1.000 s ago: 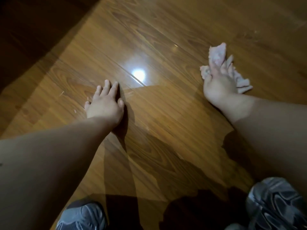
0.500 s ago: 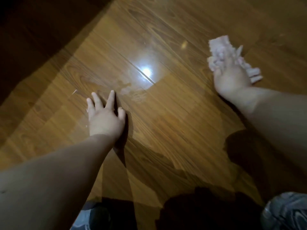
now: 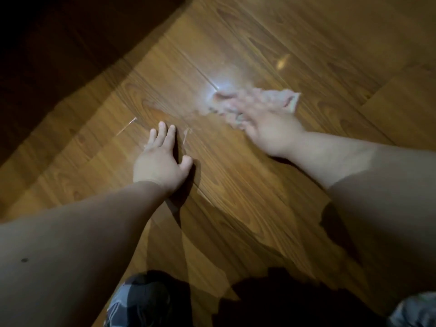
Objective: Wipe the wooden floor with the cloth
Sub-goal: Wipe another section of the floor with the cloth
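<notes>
The glossy wooden floor (image 3: 247, 185) fills the view, with a bright light reflection near its middle. My right hand (image 3: 264, 123) presses a crumpled pale pink cloth (image 3: 283, 100) flat onto the boards just right of that glare; hand and cloth are motion-blurred, so the fingers are hard to make out. My left hand (image 3: 162, 159) lies palm down on the floor with straight fingers, a little to the left of and nearer than the cloth, holding nothing.
Two grey shoes show at the bottom edge, the left shoe (image 3: 141, 303) and the right shoe (image 3: 415, 310). A dark shadowed band (image 3: 59, 55) covers the far left of the floor. Small pale scuff streaks (image 3: 127, 125) lie just beyond my left fingertips.
My right hand has swept the cloth leftward across the floor toward the light reflection. My left hand stays planted, fingers now closer together.
</notes>
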Demonstrator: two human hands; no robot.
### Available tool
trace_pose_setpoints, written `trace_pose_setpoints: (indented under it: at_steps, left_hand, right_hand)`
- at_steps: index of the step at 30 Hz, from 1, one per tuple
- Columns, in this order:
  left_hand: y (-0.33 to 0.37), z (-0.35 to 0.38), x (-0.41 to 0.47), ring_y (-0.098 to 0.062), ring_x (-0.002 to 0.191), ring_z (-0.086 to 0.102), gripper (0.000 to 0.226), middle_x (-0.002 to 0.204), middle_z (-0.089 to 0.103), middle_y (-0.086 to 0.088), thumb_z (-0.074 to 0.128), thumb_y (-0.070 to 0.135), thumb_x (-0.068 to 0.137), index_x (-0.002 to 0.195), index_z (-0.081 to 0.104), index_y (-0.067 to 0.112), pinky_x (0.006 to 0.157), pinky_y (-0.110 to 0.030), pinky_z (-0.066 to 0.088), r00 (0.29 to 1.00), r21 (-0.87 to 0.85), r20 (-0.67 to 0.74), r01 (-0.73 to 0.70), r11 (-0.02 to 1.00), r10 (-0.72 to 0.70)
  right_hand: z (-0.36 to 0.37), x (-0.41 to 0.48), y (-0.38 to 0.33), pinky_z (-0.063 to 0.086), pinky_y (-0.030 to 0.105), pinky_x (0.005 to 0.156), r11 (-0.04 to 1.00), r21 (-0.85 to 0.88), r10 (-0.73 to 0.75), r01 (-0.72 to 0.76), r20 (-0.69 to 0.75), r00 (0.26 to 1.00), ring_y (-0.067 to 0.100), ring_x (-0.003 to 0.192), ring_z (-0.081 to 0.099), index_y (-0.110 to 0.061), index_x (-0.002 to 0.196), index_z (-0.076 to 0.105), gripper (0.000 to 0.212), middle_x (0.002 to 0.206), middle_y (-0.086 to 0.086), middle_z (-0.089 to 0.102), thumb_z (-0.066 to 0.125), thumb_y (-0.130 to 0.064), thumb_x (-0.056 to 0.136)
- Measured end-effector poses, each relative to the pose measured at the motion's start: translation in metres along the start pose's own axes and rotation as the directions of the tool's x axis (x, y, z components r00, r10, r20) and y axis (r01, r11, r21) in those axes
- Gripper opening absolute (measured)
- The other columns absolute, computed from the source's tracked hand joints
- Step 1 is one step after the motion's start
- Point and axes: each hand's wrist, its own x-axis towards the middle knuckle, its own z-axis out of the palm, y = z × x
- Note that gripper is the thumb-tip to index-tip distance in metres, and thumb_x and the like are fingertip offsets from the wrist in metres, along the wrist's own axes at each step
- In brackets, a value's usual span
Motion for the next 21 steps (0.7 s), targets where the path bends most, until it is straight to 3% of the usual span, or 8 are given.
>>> trace_pose_setpoints:
  at_steps: [2,5,6,7,10,13,16,21]
  left_hand:
    - [0.004,-0.003,0.003,-0.013,0.148,0.004,0.077,0.162,0.000,0.009,0.044,0.048,0.088,0.154,0.010,0.028,0.106,-0.037,0.037,0.999,0.017,0.038,-0.022,1.000,0.021]
    - [0.000,-0.010,0.004,-0.013,0.148,0.003,0.078,0.162,-0.001,0.008,0.047,0.045,0.089,0.154,0.009,0.027,0.106,-0.037,0.037,0.997,0.025,0.065,-0.037,0.999,0.035]
    - [-0.001,-0.011,0.000,-0.014,0.148,0.003,0.078,0.162,-0.002,0.007,0.048,0.044,0.089,0.154,0.009,0.026,0.107,-0.037,0.036,0.996,0.015,0.077,-0.047,0.999,0.045]
    - [-0.001,-0.012,0.002,-0.014,0.148,0.003,0.077,0.162,-0.002,0.006,0.048,0.042,0.090,0.154,0.009,0.026,0.108,-0.037,0.034,0.996,0.007,0.083,-0.043,0.999,0.042]
    - [0.002,-0.013,0.003,-0.015,0.148,0.002,0.074,0.162,-0.002,0.005,0.045,0.028,0.089,0.154,0.010,0.026,0.112,-0.036,0.028,0.994,-0.025,0.103,-0.029,0.999,0.031]
    - [0.003,-0.014,0.006,-0.016,0.148,0.000,0.076,0.162,-0.003,0.004,0.043,0.017,0.086,0.154,0.010,0.024,0.115,-0.036,0.021,0.989,-0.057,0.144,-0.026,0.998,0.034]
    - [-0.003,-0.014,0.005,-0.017,0.148,-0.001,0.077,0.162,-0.005,0.003,0.044,0.014,0.087,0.154,0.008,0.022,0.117,-0.033,0.015,0.980,-0.029,0.188,-0.054,0.998,0.058]
    - [-0.003,-0.007,-0.025,-0.020,0.148,-0.001,0.078,0.162,-0.008,0.002,0.044,0.015,0.088,0.154,0.004,0.021,0.119,-0.036,0.014,0.972,0.050,0.227,-0.077,0.996,0.064]
  right_hand:
    - [-0.012,-0.010,0.041,0.009,0.049,0.119,0.933,0.046,0.359,-0.357,-0.082,0.930,0.024,0.149,0.008,-0.028,0.153,0.023,0.054,0.163,0.003,0.012,0.035,-0.029,0.101]
    - [-0.019,-0.009,0.047,0.006,0.046,0.119,0.708,0.181,0.702,-0.682,-0.079,0.708,0.029,0.149,0.000,-0.027,0.155,0.013,0.056,0.163,0.005,0.003,0.031,-0.030,0.102]
    - [-0.017,-0.012,0.032,0.005,0.046,0.118,0.712,0.135,0.701,-0.689,-0.075,0.709,0.030,0.149,0.000,-0.024,0.155,0.011,0.056,0.163,0.007,0.002,0.030,-0.030,0.102]
    - [-0.012,-0.009,0.015,0.005,0.046,0.119,0.773,0.081,0.634,-0.630,-0.063,0.770,0.032,0.149,0.000,-0.020,0.155,0.010,0.057,0.163,0.010,0.002,0.028,-0.029,0.103]
    - [0.014,-0.015,-0.054,0.003,0.044,0.121,0.975,0.023,0.218,-0.219,0.059,0.974,0.026,0.149,-0.002,-0.025,0.155,0.012,0.058,0.163,0.003,0.001,0.032,-0.029,0.101]
    - [0.033,-0.027,-0.099,-0.005,0.044,0.118,0.998,0.056,-0.013,0.002,0.198,0.980,0.016,0.149,-0.009,-0.040,0.153,0.010,0.059,0.162,-0.012,-0.005,0.034,-0.033,0.100]
    - [0.031,-0.037,-0.092,-0.005,0.051,0.116,0.999,0.002,0.044,-0.045,0.195,0.980,0.020,0.149,-0.011,-0.044,0.152,0.009,0.063,0.162,-0.014,-0.006,0.038,-0.042,0.097]
    - [0.026,-0.079,-0.066,-0.001,0.050,0.120,0.937,-0.074,0.347,-0.340,0.128,0.929,0.030,0.149,-0.009,-0.043,0.153,0.002,0.072,0.162,-0.009,-0.010,0.037,-0.056,0.091]
